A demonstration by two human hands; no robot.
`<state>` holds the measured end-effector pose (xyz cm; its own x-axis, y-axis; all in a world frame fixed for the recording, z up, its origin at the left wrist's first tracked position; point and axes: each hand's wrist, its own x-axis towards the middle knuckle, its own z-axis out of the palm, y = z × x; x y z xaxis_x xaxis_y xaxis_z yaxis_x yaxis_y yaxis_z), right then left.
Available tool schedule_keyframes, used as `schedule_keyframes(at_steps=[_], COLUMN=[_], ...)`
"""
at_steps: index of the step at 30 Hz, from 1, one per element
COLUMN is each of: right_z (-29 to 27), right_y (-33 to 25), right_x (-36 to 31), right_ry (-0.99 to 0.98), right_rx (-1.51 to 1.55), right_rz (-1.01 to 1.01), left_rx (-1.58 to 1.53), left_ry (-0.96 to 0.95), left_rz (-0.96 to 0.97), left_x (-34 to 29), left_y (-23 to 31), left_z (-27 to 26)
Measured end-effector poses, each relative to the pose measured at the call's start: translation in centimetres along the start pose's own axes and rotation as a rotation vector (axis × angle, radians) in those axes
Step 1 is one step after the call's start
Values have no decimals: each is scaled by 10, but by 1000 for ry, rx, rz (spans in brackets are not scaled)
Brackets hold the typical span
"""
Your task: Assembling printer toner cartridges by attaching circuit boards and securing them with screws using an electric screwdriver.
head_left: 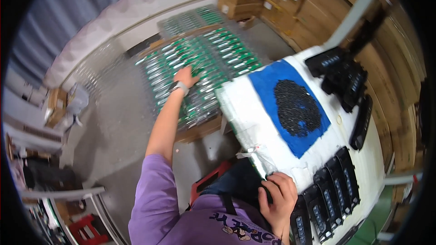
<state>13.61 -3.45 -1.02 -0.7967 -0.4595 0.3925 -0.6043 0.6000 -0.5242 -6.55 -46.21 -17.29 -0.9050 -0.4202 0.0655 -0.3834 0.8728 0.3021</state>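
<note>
My left hand (185, 78), with a watch (179, 86) on its wrist, reaches over clear plastic trays (150, 79) filled with rows of green circuit boards (229, 47). Its fingers are down among the boards, blurred and partly hidden, so I cannot tell whether they grip one. My right hand (279, 197) is at the near edge of the white-topped table (245, 104). Its fingers are loosely bent, the thumb stands apart from them, and I see nothing held. Beside it lie several long black plastic housings (334, 190) in a row.
A blue cloth (268, 90) on the table bears a heap of small black parts (295, 109). More black housings (343, 75) are piled at the table's far right. Cardboard boxes (313, 13) stack along the right wall. A red stool (213, 174) stands beside my legs.
</note>
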Motion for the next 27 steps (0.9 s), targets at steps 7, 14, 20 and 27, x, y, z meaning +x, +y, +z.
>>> schedule_keyframes(at_steps=[7, 14, 20, 27], right_z=[-5, 1, 5, -62], right_y=[15, 25, 23, 1], right_x=[0, -20, -34, -84], right_ry=[24, 12, 193, 72], right_rx=[16, -118, -184, -265], right_rz=[-15, -128, -334, -223], left_rx=[-45, 78, -1177, -1580], left_ry=[-33, 164, 89, -131], left_rz=[142, 362, -7, 242], left_x=[29, 50, -6, -99], left_y=[-57, -72, 17, 140], left_z=[44, 17, -120, -163])
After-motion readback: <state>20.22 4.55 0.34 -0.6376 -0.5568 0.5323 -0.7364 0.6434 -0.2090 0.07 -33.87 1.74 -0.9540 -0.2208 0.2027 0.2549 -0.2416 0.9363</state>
